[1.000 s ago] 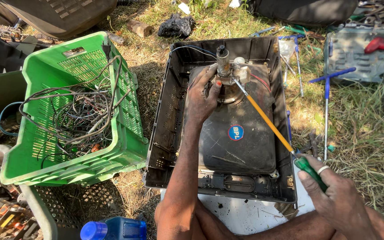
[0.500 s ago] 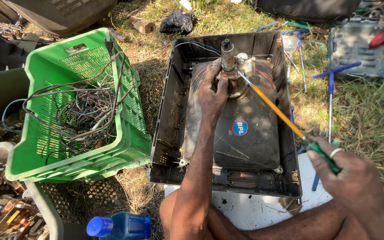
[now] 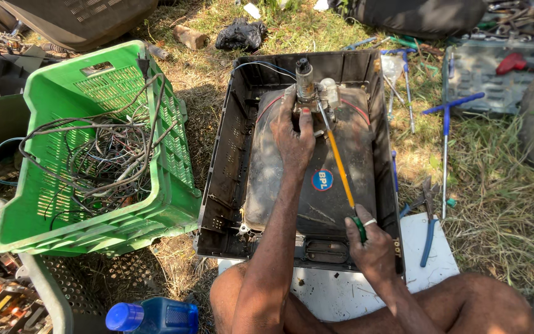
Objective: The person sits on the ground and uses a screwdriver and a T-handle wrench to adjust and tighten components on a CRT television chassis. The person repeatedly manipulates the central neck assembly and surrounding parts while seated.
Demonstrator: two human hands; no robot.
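Tube (image 3: 316, 179) lies in its casing (image 3: 230, 154) under both hands; the left hand (image 3: 293, 139) now grips its neck (image 3: 307, 83) while the right hand (image 3: 372, 244), drawn in closer, holds the screwdriver (image 3: 340, 167) steeper against it.

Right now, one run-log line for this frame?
left hand: gripping tube neck | right hand: holding screwdriver, tip at neck | tube in open casing | green crate beside
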